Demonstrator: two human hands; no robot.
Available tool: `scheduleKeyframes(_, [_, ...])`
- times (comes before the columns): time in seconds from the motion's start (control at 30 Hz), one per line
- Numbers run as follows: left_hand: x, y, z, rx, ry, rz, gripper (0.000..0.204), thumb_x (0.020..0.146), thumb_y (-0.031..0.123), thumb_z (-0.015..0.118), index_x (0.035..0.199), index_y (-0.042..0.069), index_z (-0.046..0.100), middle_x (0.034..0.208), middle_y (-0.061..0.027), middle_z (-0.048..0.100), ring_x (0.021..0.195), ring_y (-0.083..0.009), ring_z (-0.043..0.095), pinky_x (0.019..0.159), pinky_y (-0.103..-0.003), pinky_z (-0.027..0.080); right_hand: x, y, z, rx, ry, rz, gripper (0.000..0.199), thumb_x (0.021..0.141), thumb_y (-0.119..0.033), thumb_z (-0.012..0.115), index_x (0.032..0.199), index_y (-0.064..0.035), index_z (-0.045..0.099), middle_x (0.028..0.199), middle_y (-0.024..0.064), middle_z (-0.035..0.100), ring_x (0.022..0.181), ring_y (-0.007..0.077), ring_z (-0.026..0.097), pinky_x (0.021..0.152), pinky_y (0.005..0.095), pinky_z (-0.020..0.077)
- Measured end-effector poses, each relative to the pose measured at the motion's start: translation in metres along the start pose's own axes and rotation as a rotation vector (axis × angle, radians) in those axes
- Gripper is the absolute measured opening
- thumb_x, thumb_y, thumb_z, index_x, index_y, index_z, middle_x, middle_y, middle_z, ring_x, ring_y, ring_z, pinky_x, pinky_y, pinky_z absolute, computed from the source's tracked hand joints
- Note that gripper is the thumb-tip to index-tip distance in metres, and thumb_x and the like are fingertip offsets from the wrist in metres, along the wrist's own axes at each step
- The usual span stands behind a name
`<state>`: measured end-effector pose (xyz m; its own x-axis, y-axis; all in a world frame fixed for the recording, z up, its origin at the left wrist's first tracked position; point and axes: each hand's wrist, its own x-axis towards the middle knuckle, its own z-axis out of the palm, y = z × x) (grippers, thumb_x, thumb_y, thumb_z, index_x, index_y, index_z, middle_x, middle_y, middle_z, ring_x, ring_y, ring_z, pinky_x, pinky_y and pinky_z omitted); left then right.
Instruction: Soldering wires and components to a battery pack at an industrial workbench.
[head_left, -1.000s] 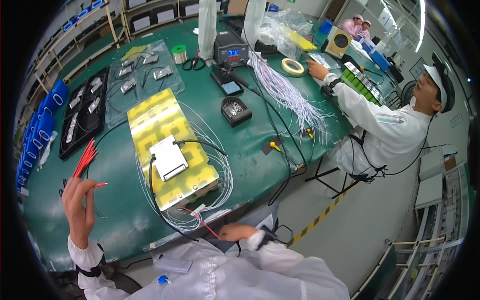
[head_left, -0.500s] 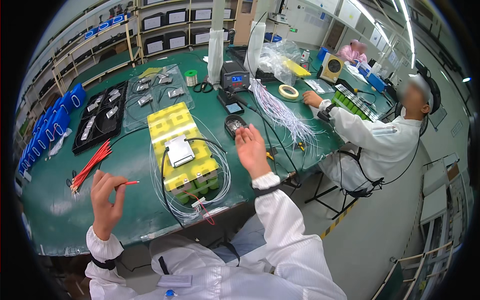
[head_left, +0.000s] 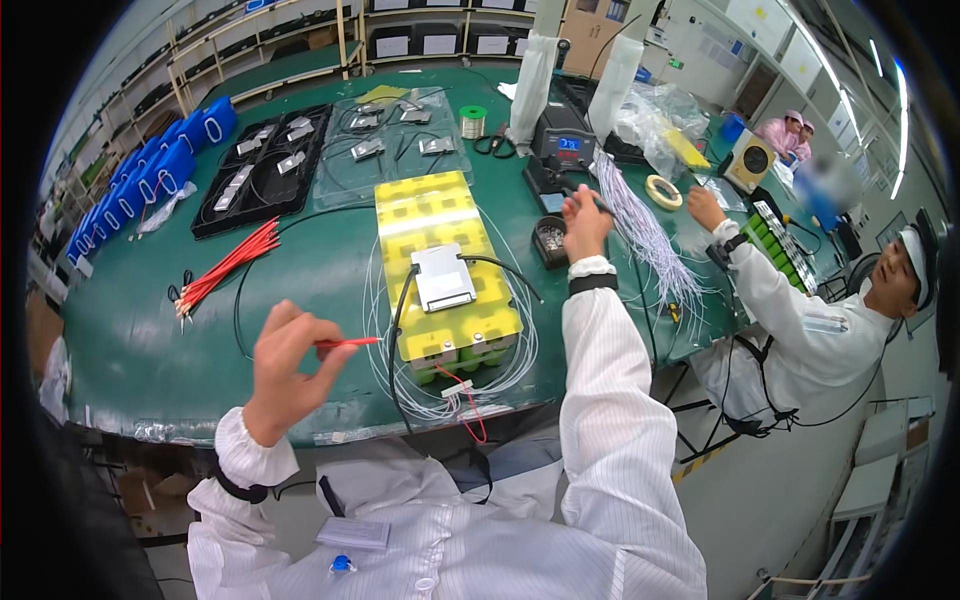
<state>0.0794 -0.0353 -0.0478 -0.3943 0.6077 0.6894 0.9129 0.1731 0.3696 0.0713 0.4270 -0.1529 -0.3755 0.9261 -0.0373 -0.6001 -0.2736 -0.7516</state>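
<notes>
Between the thumb and fingers of my left hand is a red wire, its tip pointing right toward the battery pack. My right hand is closed around the dark handle of a soldering iron, beside the iron's stand; my fingers hide part of the handle. The battery pack, green cells under a yellow sheet, lies between my hands. A silver flat board with black cables rests on top, and thin white wires loop around it. Just below my right hand is a small black dish of bits.
A bundle of red wires lies left, near a black tray and blue bins. Behind stand a soldering station and a solder spool. White wires and a tape ring lie right, beside a seated co-worker.
My right hand has moved forward from above the small dish and closed on the soldering iron. My left hand has brought the red wire closer to the battery pack. The view has shifted.
</notes>
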Motion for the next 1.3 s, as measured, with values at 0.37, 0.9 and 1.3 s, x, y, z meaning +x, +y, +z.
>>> scheduleKeyframes(0.37, [0.023,-0.016,0.056,-0.195,-0.133,0.199,0.016,0.072,0.010,0.076,0.074,0.010,0.060,0.064,0.0004,0.053,0.061,-0.0181,0.044,0.056,-0.034,0.031,-0.164,-0.145,-0.010,-0.282,-0.140,-0.413,0.035,0.091,-0.014,0.048,0.120,0.0046,0.051,0.071,0.0100,0.060,0.068,0.0229,0.067,0.054,0.0283,0.0503])
scheduleKeyframes(0.9, [0.013,-0.036,0.074,-0.155,0.012,0.418,0.019,0.065,0.010,0.077,0.079,0.013,0.065,0.064,0.0033,0.047,0.061,-0.0159,0.042,0.055,-0.031,0.033,-0.349,-0.140,-0.007,-0.868,-0.324,-0.720,0.030,0.082,-0.016,0.072,0.093,0.0004,0.050,0.067,0.0081,0.057,0.050,0.0098,0.047,0.047,0.0232,0.0379])
scheduleKeyframes(1.3, [0.005,-0.037,0.079,-0.133,0.043,0.418,0.022,0.062,0.008,0.079,0.079,0.012,0.066,0.063,0.0054,0.049,0.060,-0.0145,0.044,0.058,-0.030,0.035,-0.345,-0.126,0.015,-1.125,-0.600,-0.729,0.017,0.076,-0.009,0.071,0.085,-0.0018,0.059,0.060,0.0077,0.059,0.045,0.0179,0.052,0.044,0.0277,0.0414])
